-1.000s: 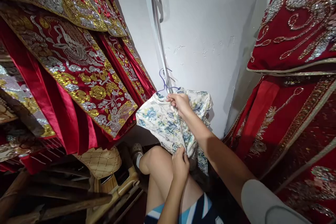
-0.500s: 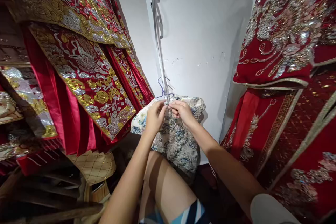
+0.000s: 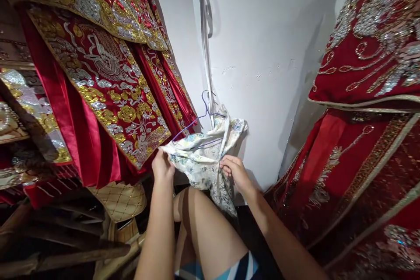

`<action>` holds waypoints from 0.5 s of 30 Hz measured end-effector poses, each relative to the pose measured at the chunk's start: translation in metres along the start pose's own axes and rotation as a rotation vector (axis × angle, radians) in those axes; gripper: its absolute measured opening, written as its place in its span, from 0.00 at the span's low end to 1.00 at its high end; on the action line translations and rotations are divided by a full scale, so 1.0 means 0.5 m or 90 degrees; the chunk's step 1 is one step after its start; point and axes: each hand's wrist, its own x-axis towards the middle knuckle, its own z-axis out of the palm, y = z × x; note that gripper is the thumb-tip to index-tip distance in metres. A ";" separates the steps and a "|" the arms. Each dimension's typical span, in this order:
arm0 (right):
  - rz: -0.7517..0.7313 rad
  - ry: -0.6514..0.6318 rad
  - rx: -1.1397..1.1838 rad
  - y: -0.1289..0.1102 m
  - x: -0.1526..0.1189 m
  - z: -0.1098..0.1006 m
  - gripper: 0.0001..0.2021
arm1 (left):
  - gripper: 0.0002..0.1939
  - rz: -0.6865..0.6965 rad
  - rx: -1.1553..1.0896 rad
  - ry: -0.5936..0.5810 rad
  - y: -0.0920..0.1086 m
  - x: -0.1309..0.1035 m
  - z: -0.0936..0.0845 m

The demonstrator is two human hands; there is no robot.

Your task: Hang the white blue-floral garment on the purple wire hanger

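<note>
A pale garment with a blue floral pattern (image 3: 200, 170) hangs partly on a thin purple-blue hanger (image 3: 191, 123) in front of the wall. My left hand (image 3: 163, 166) is closed on the garment's left shoulder edge, near the hanger's left end. With fingertips pinched, my right hand (image 3: 234, 169) holds the open front edge near the middle. The hanger's left arm shows bare above the cloth, and its lower bar is seen through the opening. The right end of the hanger is hidden under the fabric.
A white metal pole (image 3: 204, 39) runs up the white wall (image 3: 262, 30) behind the hanger. Red embroidered gowns hang close on the left (image 3: 114, 83) and right (image 3: 361, 148). Below left are a gold quilted piece (image 3: 121, 199) and wooden bars (image 3: 75, 262). My bare knees (image 3: 197, 223) are under the garment.
My hands have moved apart, the left one outward to the shoulder. The garment's front has opened and been drawn off the hanger's left arm, which now shows. The view has shifted slightly.
</note>
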 end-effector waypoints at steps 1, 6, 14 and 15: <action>0.002 0.008 0.024 0.011 -0.018 0.003 0.10 | 0.10 -0.038 -0.006 -0.003 -0.031 -0.016 -0.016; 0.033 0.073 0.095 0.088 -0.103 -0.026 0.13 | 0.14 -0.162 -0.026 -0.077 -0.179 -0.145 -0.058; 0.078 0.027 -0.201 0.106 -0.134 -0.146 0.16 | 0.16 -0.116 -0.072 -0.313 -0.181 -0.287 0.011; 0.055 0.056 -0.186 0.101 -0.129 -0.146 0.17 | 0.15 -0.083 -0.057 -0.356 -0.163 -0.305 0.024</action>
